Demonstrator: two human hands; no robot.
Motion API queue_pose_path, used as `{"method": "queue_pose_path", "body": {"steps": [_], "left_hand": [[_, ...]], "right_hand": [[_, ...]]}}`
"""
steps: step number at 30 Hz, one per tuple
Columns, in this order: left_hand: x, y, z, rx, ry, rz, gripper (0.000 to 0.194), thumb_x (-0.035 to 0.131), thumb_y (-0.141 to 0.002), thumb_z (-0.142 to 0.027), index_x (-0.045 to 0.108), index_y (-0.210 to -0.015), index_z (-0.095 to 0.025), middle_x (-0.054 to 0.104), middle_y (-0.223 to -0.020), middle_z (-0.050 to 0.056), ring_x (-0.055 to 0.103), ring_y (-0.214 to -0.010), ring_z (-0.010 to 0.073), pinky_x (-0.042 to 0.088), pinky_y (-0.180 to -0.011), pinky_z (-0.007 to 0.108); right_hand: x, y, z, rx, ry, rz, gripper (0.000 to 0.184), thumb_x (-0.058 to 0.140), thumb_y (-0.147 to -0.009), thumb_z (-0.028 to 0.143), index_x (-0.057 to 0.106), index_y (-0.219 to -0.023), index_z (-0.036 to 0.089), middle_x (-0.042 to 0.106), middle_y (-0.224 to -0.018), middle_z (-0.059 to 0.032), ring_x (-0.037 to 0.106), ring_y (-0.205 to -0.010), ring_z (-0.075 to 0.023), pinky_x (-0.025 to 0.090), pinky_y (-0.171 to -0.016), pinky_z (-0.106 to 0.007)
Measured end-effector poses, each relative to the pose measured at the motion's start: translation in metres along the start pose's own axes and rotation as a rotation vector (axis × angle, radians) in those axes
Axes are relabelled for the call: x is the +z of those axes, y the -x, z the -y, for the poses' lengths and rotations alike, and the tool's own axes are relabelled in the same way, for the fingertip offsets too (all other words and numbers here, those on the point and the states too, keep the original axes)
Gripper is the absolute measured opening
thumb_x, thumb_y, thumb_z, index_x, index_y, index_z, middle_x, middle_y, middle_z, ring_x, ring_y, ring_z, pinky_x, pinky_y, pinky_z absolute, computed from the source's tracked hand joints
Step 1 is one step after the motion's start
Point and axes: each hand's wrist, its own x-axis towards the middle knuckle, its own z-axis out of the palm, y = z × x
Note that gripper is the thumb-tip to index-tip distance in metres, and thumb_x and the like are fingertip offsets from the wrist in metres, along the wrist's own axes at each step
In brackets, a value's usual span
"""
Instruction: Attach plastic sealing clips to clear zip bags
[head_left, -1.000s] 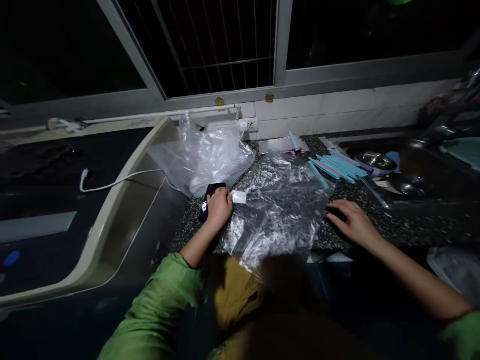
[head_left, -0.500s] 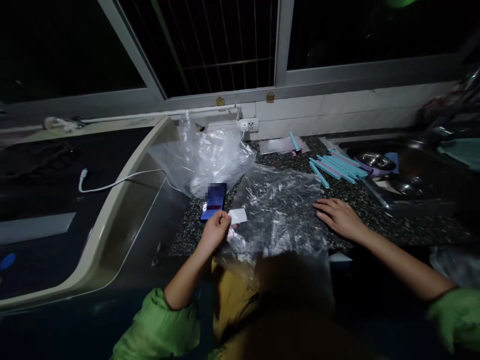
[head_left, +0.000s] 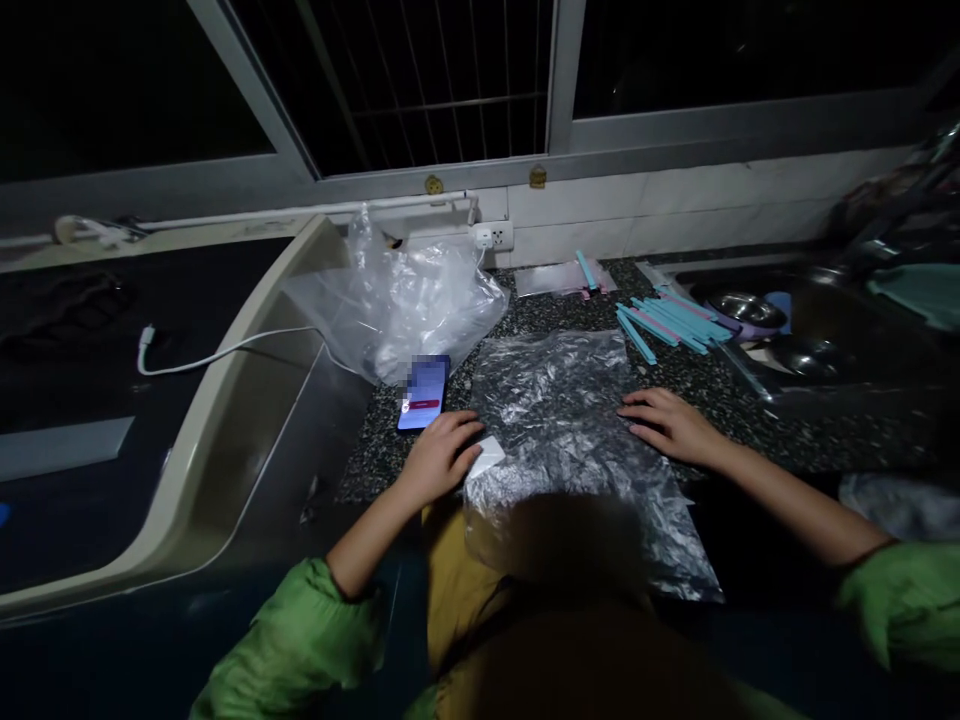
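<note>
1 clear bag (head_left: 555,405) on 1 counter (head_left: 371,465), hanging over its front | left hand (head_left: 441,455) spread, at bag's left edge | right hand (head_left: 673,427) spread, at right edge | 1 lit phone (head_left: 426,395) near left hand

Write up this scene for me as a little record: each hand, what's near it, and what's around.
Left hand: left hand at the left edge of the clear plastic bag, beside a white label
Right hand: right hand, fingertips at the bag's right edge
Bag: spread out, wrinkled, its near end reaching past the front edge of the speckled counter
Beyond left hand: phone, screen lit
Behind phone: crumpled plastic
Beyond right hand: blue and pink strips
Right side: metal bowl in the sink area
Light: dim
</note>
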Motion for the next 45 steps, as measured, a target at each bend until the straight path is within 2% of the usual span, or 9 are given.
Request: {"method": "queue_pose_path", "body": {"steps": [3, 9, 14, 20, 28, 31, 36, 41, 45], "left_hand": [[0.012, -0.005, 0.004, 0.074, -0.063, 0.093, 0.027, 0.050, -0.082, -0.030, 0.063, -0.104, -0.019, 0.060, -0.118, 0.012, 0.053, -0.110, 0.0249, 0.042, -0.096, 0.045], [0.015, -0.007, 0.005, 0.031, -0.035, 0.031, 0.034, 0.049, -0.083, -0.035, 0.059, -0.111, -0.017, 0.062, -0.112, 0.013, 0.054, -0.106, 0.0246, 0.043, -0.094, 0.044], [0.015, -0.023, 0.006, 0.006, -0.060, 0.083, 0.036, 0.054, -0.080, -0.032, 0.058, -0.113, -0.018, 0.060, -0.109, 0.011, 0.053, -0.103, 0.0242, 0.044, -0.091, 0.041], [0.021, -0.026, 0.008, -0.002, -0.137, 0.087, 0.017, 0.050, -0.082, -0.025, 0.064, -0.088, -0.018, 0.060, -0.085, 0.008, 0.053, -0.087, 0.0213, 0.045, -0.079, 0.036], [0.017, -0.036, 0.004, 0.012, -0.166, 0.074, 0.020, 0.041, -0.084, -0.022, 0.058, -0.073, -0.018, 0.058, -0.074, 0.008, 0.052, -0.078, 0.0212, 0.043, -0.074, 0.035], [0.011, -0.042, -0.002, 0.023, -0.016, 0.062, 0.016, 0.048, -0.082, -0.029, 0.059, -0.084, -0.018, 0.062, -0.088, 0.008, 0.054, -0.088, 0.0217, 0.044, -0.081, 0.036], [0.016, -0.058, -0.024, 0.077, 0.137, 0.121, 0.052, 0.065, -0.070, -0.044, 0.054, -0.113, -0.017, 0.057, -0.120, 0.012, 0.049, -0.113, 0.0264, 0.037, -0.099, 0.041], [0.030, -0.061, -0.038, -0.283, 0.190, -0.035, 0.053, 0.060, -0.075, -0.038, 0.048, -0.119, -0.012, 0.059, -0.112, 0.015, 0.056, -0.102, 0.0259, 0.043, -0.091, 0.043], [0.042, -0.056, -0.044, -0.494, 0.645, -0.023, 0.048, 0.060, -0.075, -0.029, 0.044, -0.118, -0.015, 0.061, -0.085, 0.003, 0.059, -0.071, 0.0143, 0.050, -0.067, 0.031]], "right_hand": [[-0.003, 0.009, -0.007, 0.080, 0.024, -0.030, 0.031, 0.046, -0.084, 0.039, 0.067, -0.101, 0.025, 0.063, -0.108, -0.0096, 0.057, -0.100, -0.0260, 0.047, -0.086, -0.046], [-0.005, 0.020, -0.005, 0.147, -0.018, -0.075, 0.036, 0.051, -0.081, 0.045, 0.064, -0.105, 0.023, 0.063, -0.106, -0.0105, 0.056, -0.100, -0.0264, 0.046, -0.086, -0.045], [-0.001, 0.015, -0.005, 0.164, 0.007, -0.046, 0.029, 0.051, -0.081, 0.041, 0.066, -0.095, 0.021, 0.064, -0.098, -0.0105, 0.057, -0.095, -0.0261, 0.045, -0.082, -0.043], [-0.002, 0.016, -0.004, 0.109, 0.027, -0.042, 0.022, 0.044, -0.085, 0.033, 0.061, -0.076, 0.023, 0.064, -0.084, -0.0073, 0.055, -0.084, -0.0226, 0.044, -0.077, -0.039], [-0.016, 0.005, 0.003, 0.092, 0.088, -0.049, 0.023, 0.035, -0.087, 0.030, 0.052, -0.072, 0.023, 0.060, -0.080, -0.0096, 0.053, -0.080, -0.0237, 0.044, -0.073, -0.039], [-0.031, -0.004, 0.006, 0.062, 0.034, -0.131, 0.023, 0.033, -0.088, 0.030, 0.051, -0.075, 0.024, 0.061, -0.085, -0.0105, 0.054, -0.086, -0.0246, 0.044, -0.078, -0.041], [-0.067, -0.026, 0.015, -0.015, 0.111, -0.172, 0.021, 0.035, -0.087, 0.033, 0.048, -0.074, 0.024, 0.063, -0.088, -0.0105, 0.056, -0.088, -0.0250, 0.044, -0.079, -0.042], [-0.109, -0.039, 0.019, -0.153, 0.287, -0.329, 0.014, 0.039, -0.087, 0.029, 0.046, -0.077, 0.023, 0.064, -0.088, -0.0075, 0.057, -0.083, -0.0209, 0.045, -0.074, -0.039], [-0.127, -0.043, 0.023, -0.298, 0.431, -0.518, 0.007, 0.044, -0.086, 0.019, 0.043, -0.080, 0.022, 0.063, -0.082, -0.0065, 0.056, -0.073, -0.0167, 0.046, -0.063, -0.031]]}}
